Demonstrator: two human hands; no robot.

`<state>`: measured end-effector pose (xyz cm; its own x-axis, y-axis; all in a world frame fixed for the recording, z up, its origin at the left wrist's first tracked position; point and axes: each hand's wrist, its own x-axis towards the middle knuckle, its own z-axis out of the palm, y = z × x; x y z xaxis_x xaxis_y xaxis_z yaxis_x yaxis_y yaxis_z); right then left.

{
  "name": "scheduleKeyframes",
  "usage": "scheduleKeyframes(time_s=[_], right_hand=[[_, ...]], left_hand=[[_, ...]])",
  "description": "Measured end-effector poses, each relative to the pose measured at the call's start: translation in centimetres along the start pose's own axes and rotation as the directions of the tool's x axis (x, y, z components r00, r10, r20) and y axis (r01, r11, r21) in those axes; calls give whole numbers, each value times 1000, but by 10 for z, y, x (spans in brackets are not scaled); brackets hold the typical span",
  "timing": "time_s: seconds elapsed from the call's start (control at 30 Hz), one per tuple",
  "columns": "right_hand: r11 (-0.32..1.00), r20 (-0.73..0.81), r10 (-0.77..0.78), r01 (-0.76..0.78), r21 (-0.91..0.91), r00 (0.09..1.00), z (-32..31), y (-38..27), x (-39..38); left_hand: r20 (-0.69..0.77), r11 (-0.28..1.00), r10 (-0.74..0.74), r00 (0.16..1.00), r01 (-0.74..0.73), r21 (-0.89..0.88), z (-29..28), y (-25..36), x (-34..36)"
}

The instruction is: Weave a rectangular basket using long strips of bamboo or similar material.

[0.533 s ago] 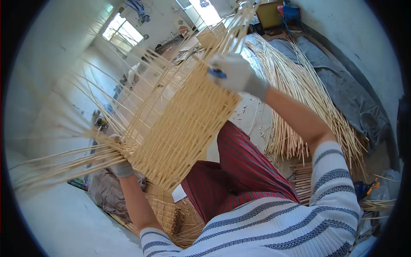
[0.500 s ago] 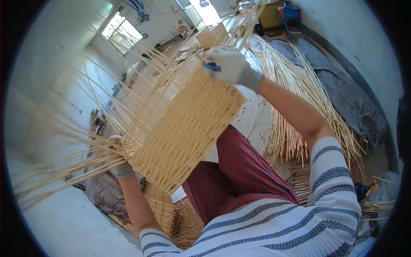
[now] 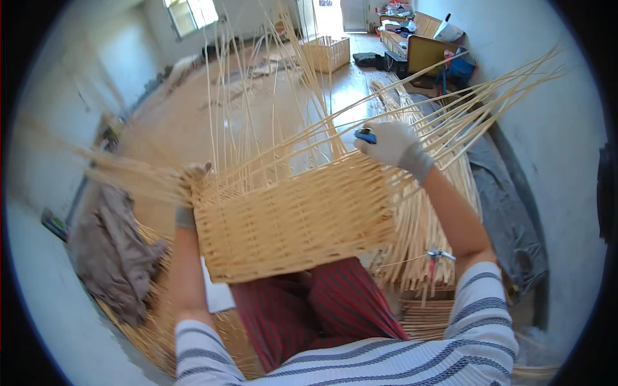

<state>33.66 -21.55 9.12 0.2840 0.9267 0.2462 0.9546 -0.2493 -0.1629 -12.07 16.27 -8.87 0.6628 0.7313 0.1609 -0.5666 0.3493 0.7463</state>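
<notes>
A half-woven wicker basket (image 3: 293,215) is held up in front of my lap, its woven wall facing me. Long unwoven canes (image 3: 241,116) stand up from its far side, and others fan out left and right from the top edge. My left hand (image 3: 193,183), in a pale work glove, is closed round the basket's left upper corner; its fingers are partly hidden and blurred. My gloved right hand (image 3: 394,145) is closed at the right end of the top edge. A small blue object (image 3: 365,136) sticks out between its thumb and fingers; its kind cannot be made out.
A large bundle of peeled canes (image 3: 428,238) lies on the floor to the right, with red-and-white cutters (image 3: 439,255) on it. Beside it is a grey cloth (image 3: 505,199). A crumpled brown cloth (image 3: 112,251) lies left. Farther off stand another basket (image 3: 328,55) and a wooden bench (image 3: 428,29).
The basket has swung from a steep slant to nearly level and come lower on the right. My right hand has moved right and down, the blue object still in it; my left hand has risen slightly.
</notes>
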Motion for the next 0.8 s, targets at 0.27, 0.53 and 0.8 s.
scheduleKeyframes(time_s=[0.27,0.53,0.8], right_hand=[[943,-40,-298,288,-167,954,85,142,96],[999,201,-30,24,31,979,66,58,118],[969,128,164,-135,-208,978,59,12,50]], left_hand=[[-223,931,-62,973,137,338,36,-125,116],[10,977,-118,993,114,183,-36,-37,62],[-108,998,54,993,-49,45,23,-62,6]])
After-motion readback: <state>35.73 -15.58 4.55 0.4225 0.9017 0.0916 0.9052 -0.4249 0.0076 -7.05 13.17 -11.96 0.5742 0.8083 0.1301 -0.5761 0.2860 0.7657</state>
